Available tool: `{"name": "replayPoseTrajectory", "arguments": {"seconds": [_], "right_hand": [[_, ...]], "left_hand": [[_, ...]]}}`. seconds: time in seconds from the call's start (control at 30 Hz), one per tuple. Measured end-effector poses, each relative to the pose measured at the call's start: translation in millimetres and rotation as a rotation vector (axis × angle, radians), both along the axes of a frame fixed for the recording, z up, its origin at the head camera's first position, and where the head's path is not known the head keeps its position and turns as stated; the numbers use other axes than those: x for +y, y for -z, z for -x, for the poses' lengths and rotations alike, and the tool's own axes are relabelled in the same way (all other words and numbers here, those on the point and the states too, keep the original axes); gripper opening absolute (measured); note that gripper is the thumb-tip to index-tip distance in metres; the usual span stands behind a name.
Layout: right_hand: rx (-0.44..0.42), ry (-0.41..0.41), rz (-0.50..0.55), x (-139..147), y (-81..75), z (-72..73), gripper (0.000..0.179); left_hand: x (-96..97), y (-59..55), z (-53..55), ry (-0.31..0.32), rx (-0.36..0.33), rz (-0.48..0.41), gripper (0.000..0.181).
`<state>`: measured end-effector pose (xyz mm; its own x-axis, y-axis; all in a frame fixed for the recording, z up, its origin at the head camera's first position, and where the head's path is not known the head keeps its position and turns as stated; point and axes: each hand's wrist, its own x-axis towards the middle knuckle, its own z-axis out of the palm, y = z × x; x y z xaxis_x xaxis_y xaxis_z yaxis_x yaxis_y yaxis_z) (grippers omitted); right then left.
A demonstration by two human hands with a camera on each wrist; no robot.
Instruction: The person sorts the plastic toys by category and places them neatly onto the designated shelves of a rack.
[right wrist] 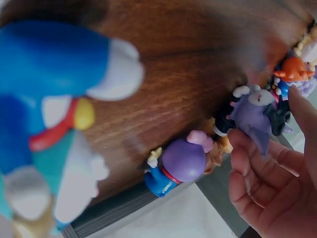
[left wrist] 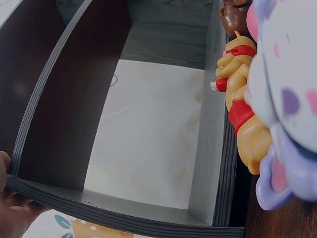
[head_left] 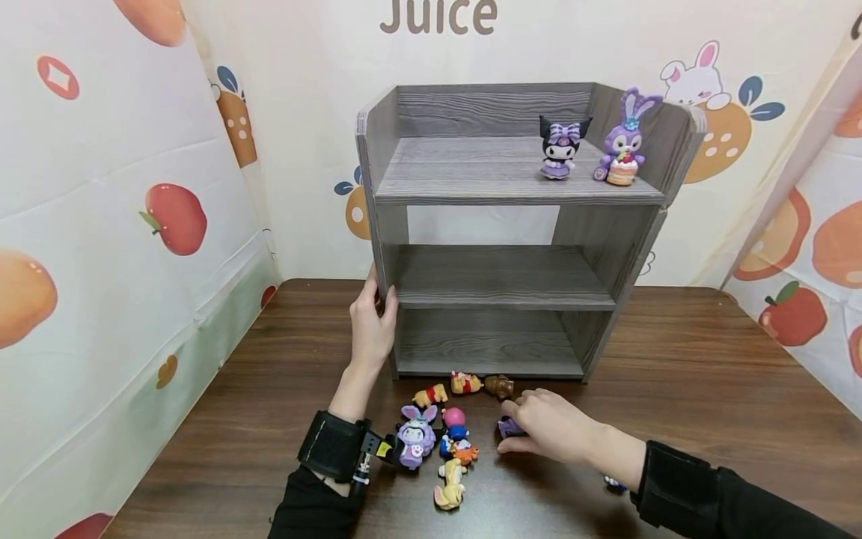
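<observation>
My left hand (head_left: 370,326) grips the left side panel of a grey wooden shelf (head_left: 505,277), thumb at its front edge. In the left wrist view, the fingers (left wrist: 20,213) curl at that panel's edge. In front of the shelf, my right hand (head_left: 555,428) pinches a small purple figurine (head_left: 509,427), mostly hidden under the fingers in the head view. The right wrist view shows the purple and black figurine (right wrist: 252,116) between thumb and fingers, tilted close over the table. A lavender long-eared figurine (head_left: 416,436) lies beside my left wrist.
On the top shelf stand a black-and-purple figurine (head_left: 559,148) and a purple rabbit figurine (head_left: 624,142). Several figurines lie before the shelf, including a yellow one (head_left: 450,485), a yellow-and-red one (head_left: 431,395) and a brown one (head_left: 499,386). A blue-and-white figurine (head_left: 614,485) sits by my right wrist.
</observation>
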<state>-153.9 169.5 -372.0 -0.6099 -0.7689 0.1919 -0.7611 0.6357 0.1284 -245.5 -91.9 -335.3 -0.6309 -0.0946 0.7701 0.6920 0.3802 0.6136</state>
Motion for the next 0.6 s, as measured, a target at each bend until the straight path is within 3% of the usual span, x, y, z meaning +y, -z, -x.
{"name": "replayPoseTrajectory", "arguments": {"seconds": [0.27, 0.6], "right_hand": [[0.022, 0.026, 0.041, 3.0, -3.9, -7.0, 0.046], [0.037, 0.038, 0.065, -2.7, 2.6, -14.3, 0.042]], "left_hand": [[-0.6, 0.5, 0.7, 0.003, 0.003, -0.003, 0.048], [-0.5, 0.6, 1.0, 0.002, 0.013, 0.002, 0.048]]}}
